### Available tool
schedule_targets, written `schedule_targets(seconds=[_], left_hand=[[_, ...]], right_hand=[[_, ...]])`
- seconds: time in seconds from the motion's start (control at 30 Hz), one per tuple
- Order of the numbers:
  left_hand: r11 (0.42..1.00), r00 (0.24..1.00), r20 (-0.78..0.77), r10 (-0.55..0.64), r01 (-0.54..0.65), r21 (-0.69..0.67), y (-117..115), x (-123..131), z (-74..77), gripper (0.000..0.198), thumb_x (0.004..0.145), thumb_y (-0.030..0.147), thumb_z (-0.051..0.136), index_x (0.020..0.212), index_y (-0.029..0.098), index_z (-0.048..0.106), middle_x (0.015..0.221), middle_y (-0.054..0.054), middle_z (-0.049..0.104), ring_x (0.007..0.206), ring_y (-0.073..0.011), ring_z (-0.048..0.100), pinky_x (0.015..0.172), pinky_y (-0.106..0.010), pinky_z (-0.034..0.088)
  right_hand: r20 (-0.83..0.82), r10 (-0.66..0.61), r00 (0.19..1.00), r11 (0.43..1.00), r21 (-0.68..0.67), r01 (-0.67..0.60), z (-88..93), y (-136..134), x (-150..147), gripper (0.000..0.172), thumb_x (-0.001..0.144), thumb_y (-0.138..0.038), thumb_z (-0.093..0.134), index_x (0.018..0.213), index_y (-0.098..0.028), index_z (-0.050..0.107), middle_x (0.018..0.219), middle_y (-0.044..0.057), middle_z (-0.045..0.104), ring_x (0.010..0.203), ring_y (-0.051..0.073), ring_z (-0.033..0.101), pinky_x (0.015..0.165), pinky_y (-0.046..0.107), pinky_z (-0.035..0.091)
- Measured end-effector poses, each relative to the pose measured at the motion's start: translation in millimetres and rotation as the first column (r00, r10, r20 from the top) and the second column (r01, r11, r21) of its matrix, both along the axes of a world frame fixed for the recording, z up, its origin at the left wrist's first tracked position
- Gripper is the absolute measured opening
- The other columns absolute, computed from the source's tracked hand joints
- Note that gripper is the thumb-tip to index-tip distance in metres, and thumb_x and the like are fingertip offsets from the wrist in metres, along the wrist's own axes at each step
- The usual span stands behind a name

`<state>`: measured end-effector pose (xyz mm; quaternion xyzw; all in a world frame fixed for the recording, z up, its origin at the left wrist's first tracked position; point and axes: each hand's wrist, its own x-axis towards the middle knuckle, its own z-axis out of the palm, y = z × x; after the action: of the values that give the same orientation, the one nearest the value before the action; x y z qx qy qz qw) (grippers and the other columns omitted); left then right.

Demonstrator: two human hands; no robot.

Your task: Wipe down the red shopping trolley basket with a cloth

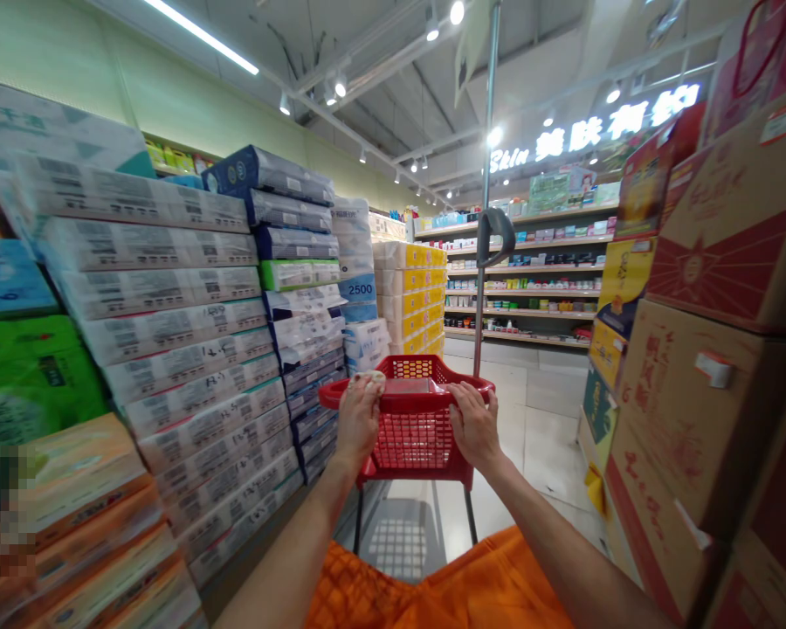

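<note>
Both hands are closed on the handle (pixel 411 400) of the red basket (pixel 414 445), left hand (pixel 357 421) and right hand (pixel 475 425) level. Its long axis is laid crosswise between them, basket just beyond; tissue packs (pixel 189 349) left, boxes (pixel 707 376) right.

I read "2500" on a tissue pack (pixel 357 288) above my left fingers (pixel 365 390), "Skin" on the lit sign (pixel 507 160) high above my right fingers (pixel 466 397).

Bright overhead ceiling strip lights (pixel 200 35) and spotlights; glare on glowing sign (pixel 596 127); edges warped, lower-left corner pixelated.
</note>
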<state>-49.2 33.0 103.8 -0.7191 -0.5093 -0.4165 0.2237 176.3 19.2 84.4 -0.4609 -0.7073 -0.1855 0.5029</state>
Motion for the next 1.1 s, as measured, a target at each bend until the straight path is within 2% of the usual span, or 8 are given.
schedule_targets(seconds=[0.13,0.3,0.4,0.57,0.67,0.77,0.97,1.1], left_hand=[[0.995,0.994,-0.042,-0.103,0.103,-0.009,1.6,2.5,-0.9,0.032,0.084,0.024,0.036,0.11,0.022,0.054,0.123,-0.007,0.052,0.118,-0.0208,0.042,0.098,-0.042,0.035],[0.995,0.967,0.245,0.072,-0.087,0.054,14.5,-45.9,-4.2,0.034,0.082,0.022,0.033,0.108,0.015,0.054,0.121,-0.012,0.05,0.113,-0.0226,0.046,0.096,-0.043,0.038],[0.992,0.964,0.256,0.076,-0.098,0.074,16.9,-30.8,-8.7,0.033,0.083,0.021,0.033,0.106,0.015,0.055,0.119,-0.012,0.05,0.115,-0.0234,0.043,0.098,-0.045,0.036],[0.991,0.99,0.054,-0.127,0.123,0.059,10.8,13.7,-11.6,0.03,0.084,0.022,0.037,0.108,0.018,0.054,0.124,-0.01,0.048,0.12,-0.022,0.037,0.101,-0.043,0.033],[0.99,0.988,0.07,-0.14,0.138,0.03,10.7,0.9,-6.7,0.031,0.083,0.022,0.037,0.109,0.019,0.054,0.122,-0.009,0.05,0.117,-0.0208,0.042,0.099,-0.042,0.036],[0.999,0.977,0.214,-0.016,0.009,0.035,13.0,-12.1,0.3,0.034,0.083,0.019,0.033,0.11,0.017,0.053,0.118,-0.01,0.052,0.113,-0.0204,0.045,0.098,-0.043,0.037],[0.978,0.977,0.055,-0.205,0.206,-0.024,10.2,62.3,4.2,0.034,0.084,0.019,0.032,0.114,0.019,0.05,0.124,-0.009,0.05,0.121,-0.02,0.038,0.103,-0.044,0.03],[0.925,0.932,-0.009,-0.363,0.359,-0.127,7.3,98.2,5.7,0.05,0.081,0.021,0.037,0.13,0.011,0.029,0.134,-0.015,0.038,0.126,-0.0202,0.031,0.101,-0.042,0.031]], right_hand=[[0.027,0.004,1.0,1.0,-0.001,-0.004,0.2,1.2,7.4,0.033,0.084,-0.018,0.034,0.113,-0.019,0.05,0.115,0.006,0.058,0.111,0.02,0.047,0.099,0.044,0.016],[0.02,-0.003,1.0,1.0,0.005,0.003,-0.6,2.5,7.3,0.032,0.084,-0.019,0.034,0.112,-0.02,0.05,0.114,0.005,0.058,0.111,0.02,0.047,0.099,0.044,0.016],[0.009,-0.006,1.0,1.0,0.007,0.006,-1.0,2.7,4.4,0.032,0.084,-0.019,0.034,0.112,-0.02,0.05,0.113,0.005,0.059,0.111,0.02,0.047,0.099,0.045,0.015],[0.009,-0.005,1.0,1.0,0.006,0.005,-1.6,4.7,10.7,0.032,0.085,-0.02,0.033,0.112,-0.019,0.05,0.114,0.007,0.058,0.111,0.02,0.047,0.099,0.046,0.016],[0.001,0.006,1.0,1.0,-0.004,-0.006,-1.5,6.0,16.5,0.032,0.085,-0.021,0.033,0.113,-0.017,0.049,0.113,0.008,0.058,0.111,0.02,0.047,0.1,0.046,0.017],[-0.036,0.021,0.999,1.0,-0.013,-0.022,-1.8,5.8,16.8,0.032,0.085,-0.021,0.033,0.113,-0.017,0.049,0.112,0.008,0.059,0.111,0.02,0.047,0.1,0.045,0.017],[-0.108,0.018,0.994,1.0,-0.022,-0.021,4.2,2.0,9.5,0.034,0.084,-0.022,0.034,0.115,-0.019,0.049,0.111,0.007,0.059,0.107,0.021,0.049,0.099,0.048,0.016],[-0.085,0.064,0.994,0.998,0.01,-0.063,25.8,0.2,0.3,0.038,0.085,-0.021,0.033,0.12,-0.018,0.045,0.117,0.009,0.056,0.109,0.02,0.047,0.099,0.044,0.022]])
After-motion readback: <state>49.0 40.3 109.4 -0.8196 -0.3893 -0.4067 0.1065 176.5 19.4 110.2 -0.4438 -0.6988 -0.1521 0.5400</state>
